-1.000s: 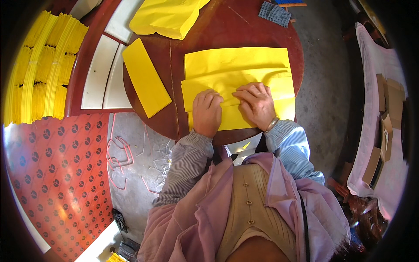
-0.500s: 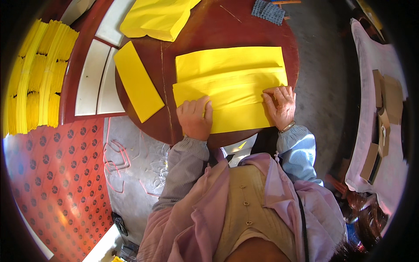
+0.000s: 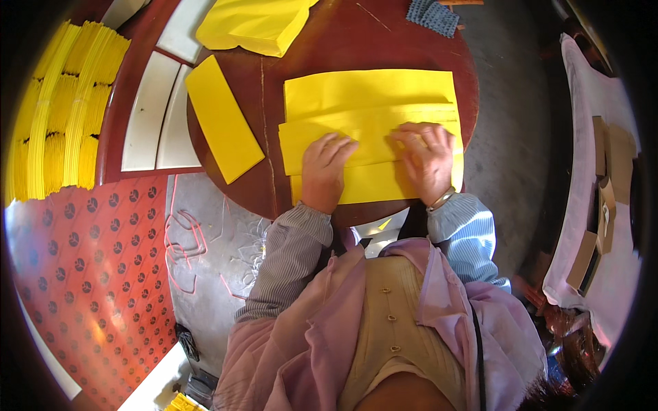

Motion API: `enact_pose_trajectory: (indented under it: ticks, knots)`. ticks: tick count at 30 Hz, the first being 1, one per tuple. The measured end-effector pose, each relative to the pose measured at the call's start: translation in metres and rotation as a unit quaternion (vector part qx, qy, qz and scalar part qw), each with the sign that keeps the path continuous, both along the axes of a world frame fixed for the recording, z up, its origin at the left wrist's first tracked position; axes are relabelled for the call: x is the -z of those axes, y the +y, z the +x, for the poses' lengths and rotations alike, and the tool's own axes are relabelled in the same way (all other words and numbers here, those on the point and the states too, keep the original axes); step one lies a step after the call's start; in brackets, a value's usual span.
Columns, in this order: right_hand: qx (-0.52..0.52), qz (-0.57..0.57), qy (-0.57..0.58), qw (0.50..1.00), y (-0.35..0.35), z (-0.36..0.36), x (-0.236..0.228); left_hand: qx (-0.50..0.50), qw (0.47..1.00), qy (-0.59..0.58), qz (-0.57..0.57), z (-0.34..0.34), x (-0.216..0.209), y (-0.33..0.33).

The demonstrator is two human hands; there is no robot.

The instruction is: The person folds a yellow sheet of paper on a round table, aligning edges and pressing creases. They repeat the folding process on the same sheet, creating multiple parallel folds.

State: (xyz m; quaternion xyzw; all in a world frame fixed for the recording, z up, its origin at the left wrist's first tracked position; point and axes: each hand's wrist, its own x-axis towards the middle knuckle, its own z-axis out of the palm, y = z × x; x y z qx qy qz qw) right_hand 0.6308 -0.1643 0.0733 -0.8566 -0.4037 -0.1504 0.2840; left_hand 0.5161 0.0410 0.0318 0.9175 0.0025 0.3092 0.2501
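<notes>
A wide yellow sheet [image 3: 370,92], paper or thin fabric, lies on a round dark red table [image 3: 264,85] in front of me. Pleat-like folds run across its middle, and a lower layer shows along the near edge. On the left part of the folded band rests my left hand [image 3: 325,168], fingers extended and pointing up and right. My right hand [image 3: 428,161] is over the right part, its fingers apart and bent onto the yellow surface, slightly blurred. Neither hand is gripping anything. Left of the sheet lies a narrow folded yellow piece [image 3: 225,120].
A larger creased yellow piece [image 3: 257,24] lies at the table's far side, near a grey-blue textured cloth [image 3: 432,17]. Bundled yellow stacks [image 3: 62,113] stand at far left. To the right, open cardboard boxes [image 3: 603,185] sit on a pink-covered surface [image 3: 579,137].
Both hands have moved inward and slightly away from me over the sheet. The middle folds look flatter than before. The whole view has shifted a little.
</notes>
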Motion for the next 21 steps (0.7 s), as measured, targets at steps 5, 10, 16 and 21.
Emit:
enact_pose_trajectory:
  ticks: [5, 10, 16, 21]
  knots:
    - [-0.094, 0.024, 0.051, 0.994, 0.036, -0.016, 0.008, 0.057, 0.997, 0.025, -0.046, -0.001, -0.004, 0.004]
    - [-0.047, 0.001, 0.053, 0.997, 0.005, -0.015, 0.013, 0.042, 0.996, 0.073, -0.038, -0.032, -0.011, 0.015]
    - [0.006, -0.001, 0.052, 0.999, -0.033, -0.002, 0.018, 0.007, 0.996, 0.052, -0.078, -0.045, -0.01, 0.02]
    - [0.074, -0.02, 0.071, 0.995, -0.053, 0.011, 0.026, -0.014, 0.996, 0.086, -0.015, -0.041, -0.018, 0.018]
